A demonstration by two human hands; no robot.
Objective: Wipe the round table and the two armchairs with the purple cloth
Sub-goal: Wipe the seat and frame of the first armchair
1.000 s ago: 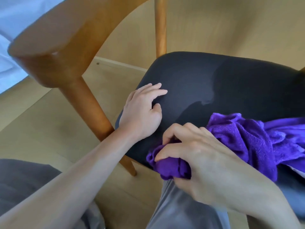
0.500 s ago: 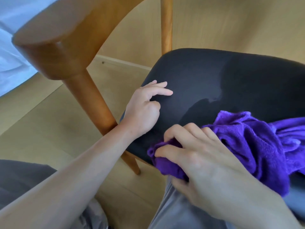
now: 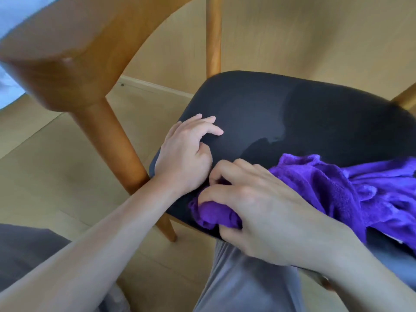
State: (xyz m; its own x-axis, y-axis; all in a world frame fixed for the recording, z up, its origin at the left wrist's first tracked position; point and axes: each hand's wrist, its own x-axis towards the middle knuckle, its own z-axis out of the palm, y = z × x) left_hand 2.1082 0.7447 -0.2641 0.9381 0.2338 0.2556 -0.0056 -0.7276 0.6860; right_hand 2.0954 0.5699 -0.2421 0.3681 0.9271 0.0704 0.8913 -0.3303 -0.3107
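The purple cloth (image 3: 333, 188) lies bunched on the near edge of the armchair's dark seat (image 3: 281, 109). The right hand (image 3: 258, 208) grips its left end, fingers curled around it. The left hand (image 3: 186, 154) rests on the seat just beside, fingers relaxed, holding nothing.

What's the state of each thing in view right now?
cloth: bunched, lying on the seat, one end gripped by the right hand
right hand: fingers curled round the cloth at the seat's front edge
left hand: resting on the seat, fingers loosely bent, holding nothing
seat: dark cushion, with a darker patch above the cloth that looks damp
armrest: bare wood, untouched by either hand
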